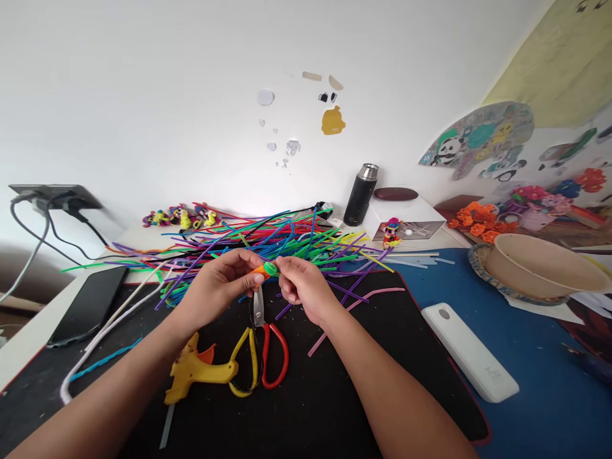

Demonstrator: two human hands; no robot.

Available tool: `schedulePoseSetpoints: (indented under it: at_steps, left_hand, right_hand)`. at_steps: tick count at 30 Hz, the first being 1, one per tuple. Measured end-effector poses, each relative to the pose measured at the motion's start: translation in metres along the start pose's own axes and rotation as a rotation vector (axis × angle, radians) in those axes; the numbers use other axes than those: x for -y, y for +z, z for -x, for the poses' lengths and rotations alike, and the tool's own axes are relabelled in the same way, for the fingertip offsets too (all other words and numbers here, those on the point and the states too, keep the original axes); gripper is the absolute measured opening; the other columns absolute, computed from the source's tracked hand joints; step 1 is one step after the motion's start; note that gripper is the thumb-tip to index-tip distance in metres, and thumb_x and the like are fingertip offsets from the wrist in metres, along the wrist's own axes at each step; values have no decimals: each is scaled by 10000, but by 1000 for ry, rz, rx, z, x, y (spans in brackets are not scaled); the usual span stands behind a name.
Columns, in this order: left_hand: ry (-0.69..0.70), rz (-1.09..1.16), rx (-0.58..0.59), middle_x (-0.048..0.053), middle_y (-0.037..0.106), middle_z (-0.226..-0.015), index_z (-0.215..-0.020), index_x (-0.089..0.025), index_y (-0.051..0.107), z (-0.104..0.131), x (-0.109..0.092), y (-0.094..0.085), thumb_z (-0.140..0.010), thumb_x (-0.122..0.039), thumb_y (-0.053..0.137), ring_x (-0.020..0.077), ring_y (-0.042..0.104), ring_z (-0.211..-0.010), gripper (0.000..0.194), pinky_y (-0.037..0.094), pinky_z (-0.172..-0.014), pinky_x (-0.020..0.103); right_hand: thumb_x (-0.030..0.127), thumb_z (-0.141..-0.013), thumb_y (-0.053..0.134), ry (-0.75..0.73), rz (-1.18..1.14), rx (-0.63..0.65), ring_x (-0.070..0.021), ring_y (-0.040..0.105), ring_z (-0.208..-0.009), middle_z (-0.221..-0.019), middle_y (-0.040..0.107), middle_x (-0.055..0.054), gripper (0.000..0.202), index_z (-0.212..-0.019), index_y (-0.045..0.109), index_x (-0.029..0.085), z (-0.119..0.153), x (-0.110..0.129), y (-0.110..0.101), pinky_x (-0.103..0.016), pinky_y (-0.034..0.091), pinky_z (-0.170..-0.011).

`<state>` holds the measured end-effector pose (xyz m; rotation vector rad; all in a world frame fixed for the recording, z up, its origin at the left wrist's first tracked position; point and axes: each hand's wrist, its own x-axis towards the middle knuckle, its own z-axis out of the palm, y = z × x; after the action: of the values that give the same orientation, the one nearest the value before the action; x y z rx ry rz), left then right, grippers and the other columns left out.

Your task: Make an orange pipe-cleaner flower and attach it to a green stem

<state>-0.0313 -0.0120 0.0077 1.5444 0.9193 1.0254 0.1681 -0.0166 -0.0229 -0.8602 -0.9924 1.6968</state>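
Observation:
Between my hands is a small orange and green pipe cleaner piece (270,269), its green end coiled. My left hand (229,275) pinches the orange part between thumb and fingers. With closed fingertips, my right hand (302,280) grips at the green end; exactly what it pinches is partly hidden. Below them, scissors (259,312) with one yellow and one red handle lie on the black mat (306,414). A yellow glue gun (201,373) with a glue stick poking out rests left of the scissors. Behind my hands spreads a pile of colourful pipe cleaners (296,236).
A phone (88,306) lies at the left, a white power bank (471,350) at the right. Toward the wall stand a black thermos (361,194), a white box (406,213) and small pipe cleaner figures (182,218). A beige bowl (549,268) is at the far right.

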Motion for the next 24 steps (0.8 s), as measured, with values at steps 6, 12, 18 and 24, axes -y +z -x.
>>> schedulePoseSetpoints:
  at_steps: [6,12,18,24]
  left_hand:
    - [-15,2,-11,20,686,-804,-968,-185,698,-2,0,0,-825,-494,914,155,629,-666,403,558,-584,268]
    - [-29,21,-25,20,687,-799,-962,-186,697,-3,6,2,-821,-495,915,163,639,-673,405,557,-574,267]
    - [-44,59,-41,12,693,-786,-946,-177,692,-1,4,5,-807,-480,937,150,642,-644,414,550,-570,262]
    - [-31,50,-60,7,700,-774,-934,-173,691,1,6,6,-811,-469,942,143,644,-644,407,560,-576,255]
  right_hand:
    - [672,-729,909,15,-36,38,-67,356,-443,-569,484,99,570,-892,632,201,2,3,3,-250,142,-440]
    - [638,-706,946,-4,-57,23,-67,357,-440,-556,484,105,567,-914,667,191,2,-1,5,-254,154,-435]
    - [608,-694,975,7,-139,60,-58,337,-426,-538,469,122,576,-922,644,196,3,-4,8,-240,153,-440]
    - [609,-701,978,13,-172,66,-50,332,-415,-528,465,126,581,-901,621,196,2,-6,10,-235,147,-447]
